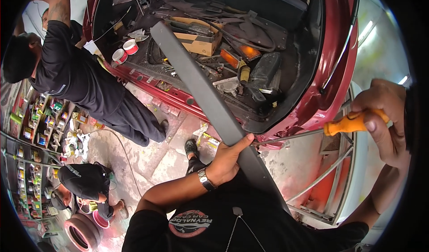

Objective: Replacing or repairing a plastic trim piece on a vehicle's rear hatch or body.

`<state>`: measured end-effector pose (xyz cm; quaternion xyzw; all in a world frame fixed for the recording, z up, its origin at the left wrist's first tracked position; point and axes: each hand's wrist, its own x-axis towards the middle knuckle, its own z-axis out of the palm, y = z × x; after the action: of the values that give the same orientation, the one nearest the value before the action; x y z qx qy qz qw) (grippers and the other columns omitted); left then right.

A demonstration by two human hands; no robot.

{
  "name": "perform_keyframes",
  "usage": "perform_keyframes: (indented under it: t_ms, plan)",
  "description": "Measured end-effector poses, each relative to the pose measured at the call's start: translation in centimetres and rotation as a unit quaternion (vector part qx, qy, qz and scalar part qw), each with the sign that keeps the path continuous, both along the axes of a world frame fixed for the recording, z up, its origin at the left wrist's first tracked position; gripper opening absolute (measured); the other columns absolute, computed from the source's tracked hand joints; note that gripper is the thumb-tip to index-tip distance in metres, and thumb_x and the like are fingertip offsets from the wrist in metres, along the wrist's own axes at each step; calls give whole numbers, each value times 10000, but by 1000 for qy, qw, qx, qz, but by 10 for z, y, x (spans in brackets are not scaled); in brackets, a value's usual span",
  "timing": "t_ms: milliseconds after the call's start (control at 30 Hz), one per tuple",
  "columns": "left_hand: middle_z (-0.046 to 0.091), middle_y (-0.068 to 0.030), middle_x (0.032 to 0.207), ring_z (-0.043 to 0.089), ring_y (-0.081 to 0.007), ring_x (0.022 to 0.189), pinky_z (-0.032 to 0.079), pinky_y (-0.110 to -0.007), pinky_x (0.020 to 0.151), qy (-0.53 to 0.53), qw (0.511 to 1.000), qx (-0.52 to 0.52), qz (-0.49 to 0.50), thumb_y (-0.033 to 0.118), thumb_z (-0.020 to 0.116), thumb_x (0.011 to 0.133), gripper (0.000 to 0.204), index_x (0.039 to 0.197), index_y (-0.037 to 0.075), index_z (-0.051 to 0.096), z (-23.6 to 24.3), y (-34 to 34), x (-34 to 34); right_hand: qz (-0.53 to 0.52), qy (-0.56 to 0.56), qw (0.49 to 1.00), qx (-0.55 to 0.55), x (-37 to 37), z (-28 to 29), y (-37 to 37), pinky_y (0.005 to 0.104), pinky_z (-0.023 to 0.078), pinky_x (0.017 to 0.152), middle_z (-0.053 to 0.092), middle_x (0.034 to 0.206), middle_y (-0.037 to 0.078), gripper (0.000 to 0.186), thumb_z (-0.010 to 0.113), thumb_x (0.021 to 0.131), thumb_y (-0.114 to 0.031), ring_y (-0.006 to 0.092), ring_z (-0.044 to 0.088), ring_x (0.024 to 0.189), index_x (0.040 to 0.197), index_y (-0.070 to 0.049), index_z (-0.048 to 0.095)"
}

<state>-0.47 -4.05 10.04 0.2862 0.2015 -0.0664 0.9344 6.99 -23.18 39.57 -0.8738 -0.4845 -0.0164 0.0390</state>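
Diagonally across the middle lies a long dark grey trim piece (192, 73), raised in front of the open car's rear. My left hand (225, 162) grips it around the lower middle, thumb on top. At the right, my right hand (382, 142) is wrapped round the orange handle of a screwdriver (339, 126). The long shaft reaches left to the trim's edge beside my left thumb; whether the tip is inserted there, I cannot tell.
The red car's open cargo area (326, 50) holds a cardboard box (199, 45), tubs (129, 46) and loose parts. A person (96, 91) stands at left; another (82, 182) crouches below near a tyre (71, 234) and shelves (33, 122). A metal frame (326, 176) leans at right.
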Motion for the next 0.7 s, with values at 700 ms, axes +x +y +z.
perform_keyframes:
  t_ms: [700]
  plan:
    - [623, -22, 881, 624, -151, 800, 541, -346, 728, 3, 1000, 8, -21, 215, 674, 895, 171, 966, 89, 582, -8, -15, -1, -66, 72, 991, 93, -5, 3, -10, 266, 404, 672, 552, 993, 117, 568, 673, 785, -527, 174, 533, 779, 966, -10, 522]
